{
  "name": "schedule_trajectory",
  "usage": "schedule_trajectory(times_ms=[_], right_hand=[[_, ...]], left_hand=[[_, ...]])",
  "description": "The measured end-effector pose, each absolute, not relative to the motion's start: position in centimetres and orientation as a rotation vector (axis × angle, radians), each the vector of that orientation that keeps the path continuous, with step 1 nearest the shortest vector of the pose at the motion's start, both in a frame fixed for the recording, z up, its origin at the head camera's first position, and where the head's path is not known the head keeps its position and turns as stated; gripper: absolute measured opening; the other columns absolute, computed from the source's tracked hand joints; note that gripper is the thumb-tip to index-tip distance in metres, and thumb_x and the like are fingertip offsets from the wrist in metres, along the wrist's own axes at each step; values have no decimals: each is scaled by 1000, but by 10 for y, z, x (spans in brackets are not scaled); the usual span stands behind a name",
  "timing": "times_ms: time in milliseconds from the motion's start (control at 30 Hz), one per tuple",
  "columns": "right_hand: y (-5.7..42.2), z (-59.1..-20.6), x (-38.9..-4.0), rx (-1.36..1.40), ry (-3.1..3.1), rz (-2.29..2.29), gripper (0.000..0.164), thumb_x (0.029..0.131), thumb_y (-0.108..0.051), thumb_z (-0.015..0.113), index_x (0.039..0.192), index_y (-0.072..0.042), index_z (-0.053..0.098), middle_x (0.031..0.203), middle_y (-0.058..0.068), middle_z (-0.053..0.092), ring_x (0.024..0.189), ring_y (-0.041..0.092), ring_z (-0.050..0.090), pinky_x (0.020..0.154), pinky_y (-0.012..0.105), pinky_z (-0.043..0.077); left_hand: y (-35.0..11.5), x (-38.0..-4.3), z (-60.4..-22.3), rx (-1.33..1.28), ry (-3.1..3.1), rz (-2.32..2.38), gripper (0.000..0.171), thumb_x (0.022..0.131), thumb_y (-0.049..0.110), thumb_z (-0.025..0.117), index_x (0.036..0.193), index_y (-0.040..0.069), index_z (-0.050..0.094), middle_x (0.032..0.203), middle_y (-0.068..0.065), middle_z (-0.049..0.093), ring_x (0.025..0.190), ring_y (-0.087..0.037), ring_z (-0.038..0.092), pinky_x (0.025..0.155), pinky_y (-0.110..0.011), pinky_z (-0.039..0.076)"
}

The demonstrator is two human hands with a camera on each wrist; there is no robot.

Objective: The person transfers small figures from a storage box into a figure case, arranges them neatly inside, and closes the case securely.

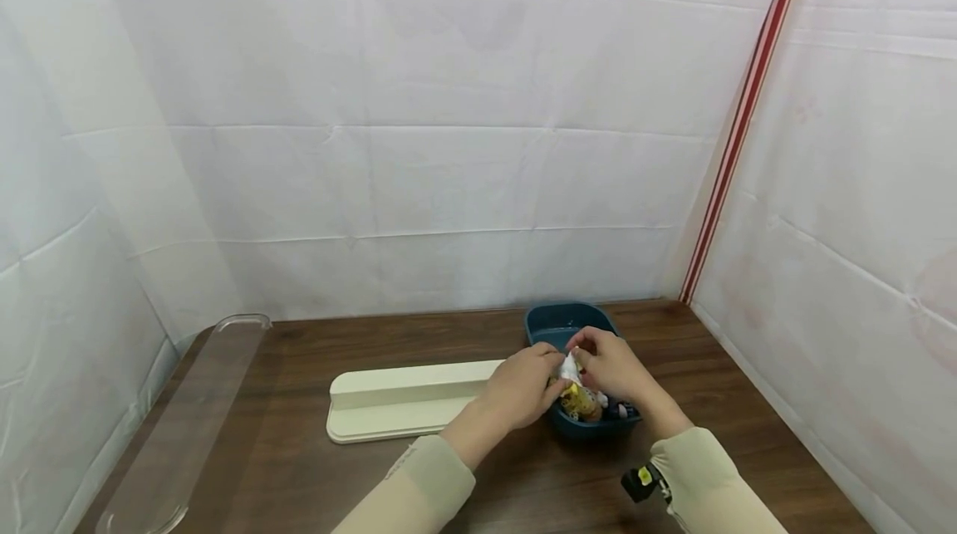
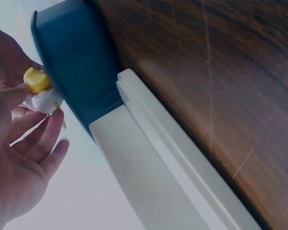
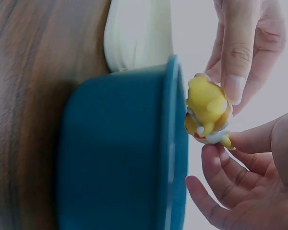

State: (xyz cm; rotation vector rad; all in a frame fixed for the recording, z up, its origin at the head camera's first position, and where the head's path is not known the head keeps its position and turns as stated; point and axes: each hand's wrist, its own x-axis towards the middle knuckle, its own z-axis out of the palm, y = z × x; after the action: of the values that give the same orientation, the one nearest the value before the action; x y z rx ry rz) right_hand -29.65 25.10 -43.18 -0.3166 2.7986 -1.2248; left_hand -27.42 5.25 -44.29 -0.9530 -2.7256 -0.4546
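A small yellow and white toy figurine (image 3: 209,105) is held between both hands, just above the rim of a dark blue bin (image 3: 120,153). My left hand (image 1: 523,384) grips its body between thumb and fingers. The thumb and fingertips of my right hand (image 1: 609,364) pinch a little yellow part sticking out of its white side. In the left wrist view the yellow and white figurine (image 2: 41,88) is partly covered by fingers. Several more figurines (image 1: 581,403) lie in the near end of the bin, partly hidden by the hands.
A cream stepped stand (image 1: 404,401) lies on the brown wooden table (image 1: 299,467), left of the bin and close to it. A long clear plastic cover (image 1: 190,418) lies along the table's left side. White cloth walls (image 1: 449,144) enclose the back and sides.
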Motion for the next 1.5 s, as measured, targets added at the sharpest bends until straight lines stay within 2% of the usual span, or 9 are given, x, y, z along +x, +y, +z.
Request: schedule_trajectory(times_ms=[133,300,433,600,800,1000,1233,1500], right_hand=[[248,-424,-294,-356,2853,-1183,22,110,-19,50,122,-6,64,95,11,66,64,21,60,57,32,51],[239,-413,-289,-411,2923,-1146,22,110,-19,50,122,-8,65,102,7,67,64,17,57,62,31,51],[229,-404,-284,-451,2928,-1137,23,110,-20,50,124,-9,64,97,7,66,60,17,55,57,32,50],[218,-398,-281,-543,3005,-1088,20,109,-18,53,120,-10,67,98,3,63,74,16,54,65,32,47],[202,-393,-277,-594,3024,-1139,21,107,-15,56,124,-10,67,94,5,57,71,18,52,59,29,47],[189,-390,-272,-615,3010,-1196,29,106,-12,57,134,-12,66,101,4,58,79,18,54,59,29,50],[180,-393,-267,-669,3004,-1243,33,106,-13,58,137,-17,66,104,1,59,88,16,55,66,28,49],[162,-394,-264,-728,2970,-1336,33,107,-12,54,137,-13,67,104,1,58,93,17,54,70,28,46]], left_hand=[[50,-271,-437,-950,-2699,-551,39,106,36,60,136,11,67,135,-3,65,116,-15,69,98,-29,58],[46,-266,-430,-928,-2653,-670,40,105,31,63,137,8,65,135,-5,64,112,-15,70,92,-27,60],[42,-261,-424,-897,-2653,-779,42,103,26,66,140,7,63,135,-7,64,106,-14,70,87,-25,60],[34,-257,-418,-852,-2652,-920,43,102,21,68,142,6,62,137,-8,63,102,-11,70,85,-21,59],[19,-256,-414,-811,-2628,-1185,43,102,16,67,143,6,60,142,-9,60,108,-20,74,84,-19,59],[6,-254,-415,-762,-2566,-1368,42,100,13,69,141,6,62,141,-7,61,107,-22,76,81,-19,60],[-8,-251,-417,-742,-2549,-1483,44,100,15,69,143,8,61,143,-5,61,109,-23,75,84,-25,62],[-27,-246,-418,-662,-2572,-1546,45,99,22,66,143,11,61,144,-5,61,109,-22,73,86,-31,62]])
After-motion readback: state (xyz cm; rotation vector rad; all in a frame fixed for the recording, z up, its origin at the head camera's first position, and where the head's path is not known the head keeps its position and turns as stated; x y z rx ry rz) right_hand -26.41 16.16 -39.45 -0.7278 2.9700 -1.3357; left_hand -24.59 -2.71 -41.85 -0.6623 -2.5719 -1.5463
